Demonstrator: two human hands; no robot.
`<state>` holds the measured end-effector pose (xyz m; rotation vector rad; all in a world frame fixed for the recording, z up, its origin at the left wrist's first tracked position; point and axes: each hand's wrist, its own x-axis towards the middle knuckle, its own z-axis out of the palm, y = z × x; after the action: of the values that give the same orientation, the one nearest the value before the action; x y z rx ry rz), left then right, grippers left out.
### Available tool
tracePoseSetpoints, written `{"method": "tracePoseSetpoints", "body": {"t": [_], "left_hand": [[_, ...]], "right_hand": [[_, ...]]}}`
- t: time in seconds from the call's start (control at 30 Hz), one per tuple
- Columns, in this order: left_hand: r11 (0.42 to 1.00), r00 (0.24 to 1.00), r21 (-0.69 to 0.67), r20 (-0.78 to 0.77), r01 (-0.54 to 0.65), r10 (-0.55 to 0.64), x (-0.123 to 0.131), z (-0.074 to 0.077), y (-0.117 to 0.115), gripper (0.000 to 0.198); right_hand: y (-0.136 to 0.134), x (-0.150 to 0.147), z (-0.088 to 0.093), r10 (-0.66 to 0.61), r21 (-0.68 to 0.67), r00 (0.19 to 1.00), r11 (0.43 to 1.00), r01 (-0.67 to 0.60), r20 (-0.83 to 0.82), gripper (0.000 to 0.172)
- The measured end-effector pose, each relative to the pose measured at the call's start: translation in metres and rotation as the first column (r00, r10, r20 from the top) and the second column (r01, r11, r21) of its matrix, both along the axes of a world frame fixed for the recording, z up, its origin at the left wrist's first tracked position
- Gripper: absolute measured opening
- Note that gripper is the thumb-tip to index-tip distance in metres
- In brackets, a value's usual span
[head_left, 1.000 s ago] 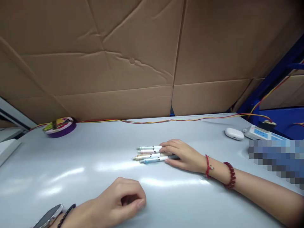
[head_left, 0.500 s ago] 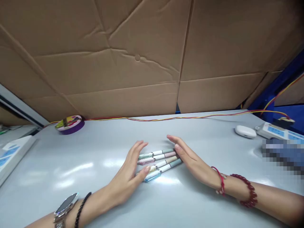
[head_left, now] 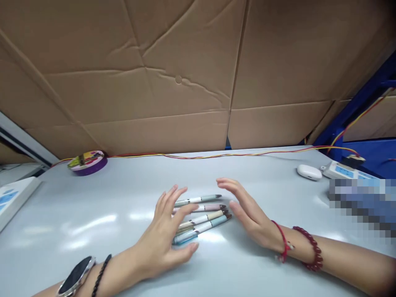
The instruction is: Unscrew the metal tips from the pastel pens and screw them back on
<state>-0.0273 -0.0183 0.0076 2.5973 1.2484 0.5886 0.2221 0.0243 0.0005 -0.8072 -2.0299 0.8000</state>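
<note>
A pale grey tabletop [head_left: 93, 231] runs back to a wall of creased cardboard [head_left: 173, 62], with a twisted red-and-yellow wire [head_left: 216, 155] lying along the join. Between the two hands, four pens [head_left: 201, 214] lie side by side on the table, with their pointed tips toward the right hand [head_left: 244, 206] and their butt ends under the fingers of the left hand [head_left: 163, 239].

A second ago the right hand lay flat over one end of the row while the left sat curled in a loose fist, well short of the pens. Half a second ago both hands stood edge-on, one at each end, closing the pens into a tight bundle. Now the bundle has loosened. The pens fan out slightly toward the right hand, and the green-grey pen [head_left: 198, 200] farthest from the person sits a little apart from the pink pen [head_left: 204, 208] next to it. The right hand has eased back, so all four tips show. The nearest tips lie just beside its thumb, but the view does not show whether they touch it.

Neither hand grips anything. Both are open with the fingers extended and a little spread — the left draped over the pens' butt ends, the right cupped on its edge.

Beyond the left hand a purple tape roll [head_left: 88, 161] sits by the cardboard. Beyond the right hand are a white earbud case [head_left: 309, 172] and a power strip [head_left: 343, 171]. The left wrist wears a watch [head_left: 74, 276] and the right wrist a red bead bracelet [head_left: 311, 253].
</note>
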Motion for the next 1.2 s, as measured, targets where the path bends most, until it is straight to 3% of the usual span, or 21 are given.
{"method": "tracePoseSetpoints", "body": {"t": [0.07, 0.13, 0.2, 0.3, 0.43, 0.57, 0.73, 0.87, 0.97, 1.07, 1.2], "left_hand": [[0.997, 0.996, 0.028, -0.05, 0.075, -0.074, 0.001, 0.003, -0.005, 0.041], [0.991, 0.991, 0.044, -0.054, 0.123, -0.121, 0.004, 0.004, -0.007, 0.029], [0.986, 0.99, 0.087, -0.035, 0.14, -0.137, 0.006, 0.004, -0.006, 0.017], [0.973, 0.991, 0.188, -0.062, 0.131, -0.122, 0.007, 0.001, -0.003, 0.017], [0.963, 0.987, 0.24, -0.13, 0.122, -0.093, 0.006, -0.002, -0.002, 0.023], [0.957, 0.98, 0.247, -0.165, 0.153, -0.114, 0.006, 0.0, -0.005, 0.022], [0.934, 0.959, 0.254, -0.198, 0.25, -0.203, 0.009, 0.004, -0.01, 0.02], [0.938, 0.961, 0.257, -0.209, 0.233, -0.181, 0.01, 0.002, -0.011, 0.02], [0.938, 0.97, 0.286, -0.199, 0.197, -0.143, 0.01, 0.0, -0.01, 0.027], [0.954, 0.972, 0.231, -0.183, 0.191, -0.15, 0.009, 0.003, -0.008, 0.028], [0.945, 0.974, 0.25, -0.137, 0.21, -0.18, 0.009, 0.008, -0.009, 0.03]], "right_hand": [[0.006, 0.006, 0.001, -0.012, 0.235, 0.99, 0.972, -0.022, 0.142, 0.027], [0.011, 0.009, 0.0, -0.013, 0.378, 0.949, 0.919, -0.113, 0.314, 0.021], [0.014, 0.01, -0.004, -0.031, 0.421, 0.879, 0.885, -0.197, 0.475, 0.02], [0.014, 0.009, -0.01, -0.089, 0.418, 0.813, 0.887, -0.199, 0.576, 0.031], [0.013, 0.009, -0.013, -0.163, 0.442, 0.804, 0.887, -0.135, 0.572, 0.046], [0.013, 0.009, -0.012, -0.2, 0.517, 0.788, 0.839, -0.169, 0.582, 0.053], [0.002, 0.004, -0.011, -0.074, 0.53, 0.797, 0.783, -0.326, 0.599, 0.06], [-0.005, 0.0, -0.012, 0.027, 0.502, 0.794, 0.761, -0.41, 0.607, 0.058], [-0.005, 0.0, -0.012, 0.01, 0.524, 0.818, 0.763, -0.378, 0.575, 0.053], [-0.006, 0.0, -0.009, -0.018, 0.563, 0.859, 0.762, -0.319, 0.511, 0.054], [-0.015, -0.004, -0.002, 0.078, 0.556, 0.9, 0.762, -0.331, 0.43, 0.057]]}}
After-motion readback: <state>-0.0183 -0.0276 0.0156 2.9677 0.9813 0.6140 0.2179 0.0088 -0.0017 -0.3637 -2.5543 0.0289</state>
